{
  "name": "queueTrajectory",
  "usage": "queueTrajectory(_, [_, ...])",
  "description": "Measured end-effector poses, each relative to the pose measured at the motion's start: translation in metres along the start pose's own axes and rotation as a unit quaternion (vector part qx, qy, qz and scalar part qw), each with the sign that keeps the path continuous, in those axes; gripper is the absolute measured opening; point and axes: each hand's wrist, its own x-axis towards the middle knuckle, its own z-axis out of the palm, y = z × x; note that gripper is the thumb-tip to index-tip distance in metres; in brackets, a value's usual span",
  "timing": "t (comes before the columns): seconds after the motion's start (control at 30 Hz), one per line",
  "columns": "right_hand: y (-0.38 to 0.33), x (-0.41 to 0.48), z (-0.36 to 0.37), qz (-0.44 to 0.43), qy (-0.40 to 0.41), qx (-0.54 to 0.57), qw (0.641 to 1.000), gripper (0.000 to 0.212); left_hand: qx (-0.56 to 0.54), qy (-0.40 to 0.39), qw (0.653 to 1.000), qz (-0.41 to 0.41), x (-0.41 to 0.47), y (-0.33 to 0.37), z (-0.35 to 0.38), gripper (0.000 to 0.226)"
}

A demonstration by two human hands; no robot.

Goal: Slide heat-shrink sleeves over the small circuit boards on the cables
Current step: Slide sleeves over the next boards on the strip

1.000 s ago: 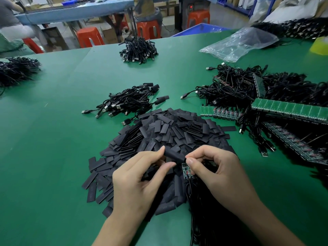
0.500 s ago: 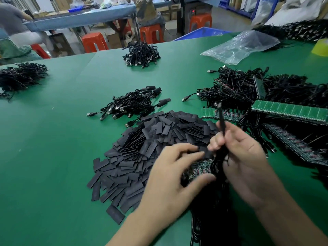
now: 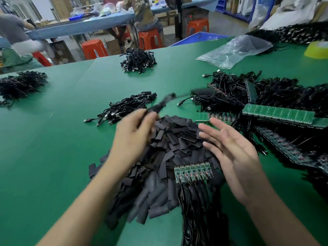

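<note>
My left hand [image 3: 134,134] is blurred and seems to pinch a black cable [image 3: 160,103] near the small heap of cables [image 3: 127,108] on the desk [image 3: 53,157]. My right hand [image 3: 234,151] hangs spread, holding nothing. A strip of circuit boards [image 3: 192,172] lies bare on the pile of sleeves [image 3: 174,137], and a bigger tangle [image 3: 266,96] waits beyond, so I judge most work remains.

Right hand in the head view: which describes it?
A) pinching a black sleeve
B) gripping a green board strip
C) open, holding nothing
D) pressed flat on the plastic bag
C: the right hand shows its palm with straight, spread fingers and nothing in it, beside the heap of sleeves.
</note>
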Motion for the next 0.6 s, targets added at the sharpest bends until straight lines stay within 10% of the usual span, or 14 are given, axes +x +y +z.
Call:
queueTrajectory(0.37, [0.008,-0.002,-0.001,-0.025,-0.009,-0.207,0.978,0.019,0.426,0.042,0.904,-0.020,0.077,-0.054,-0.040,0.045])
queueTrajectory(0.6, [0.023,-0.013,0.007,-0.158,-0.104,-0.606,0.772,0.012,0.316,-0.081,0.937,0.123,-0.047,-0.003,0.012,0.041])
